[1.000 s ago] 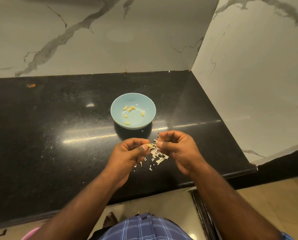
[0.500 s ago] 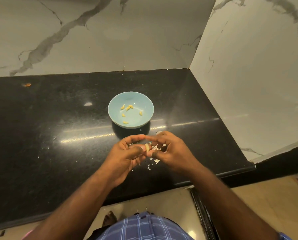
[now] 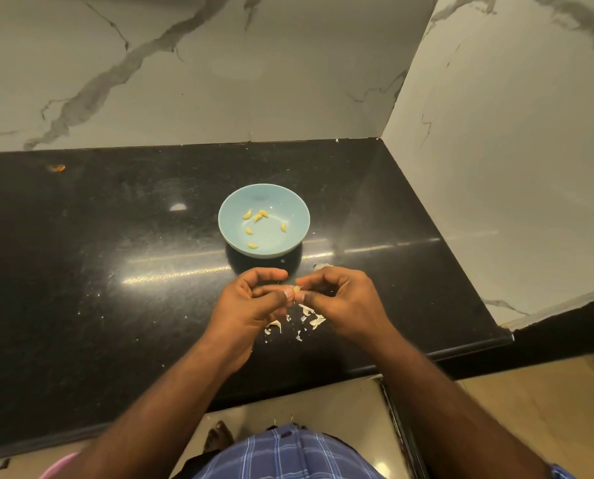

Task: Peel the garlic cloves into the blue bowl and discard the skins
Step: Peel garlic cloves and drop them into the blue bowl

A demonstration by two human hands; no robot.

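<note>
A light blue bowl (image 3: 233,205) stands on the black counter with several peeled yellow garlic cloves (image 3: 252,231) inside. Just in front of it, my left hand (image 3: 254,305) and my right hand (image 3: 340,302) meet fingertip to fingertip. Between them they pinch one small garlic clove (image 3: 297,289), mostly hidden by the fingers. Under the hands, white garlic skins (image 3: 311,318) lie scattered on the counter.
The black counter (image 3: 98,271) runs left and ends at a marble wall (image 3: 495,150) on the right. Its front edge is close to my body. A small orange scrap (image 3: 58,168) lies far left near the back wall. A pink object (image 3: 59,468) peeks in below.
Both hands stayed together in front of the bowl, working the clove. The fingers shifted slightly, and the skin pile shows again below them.
</note>
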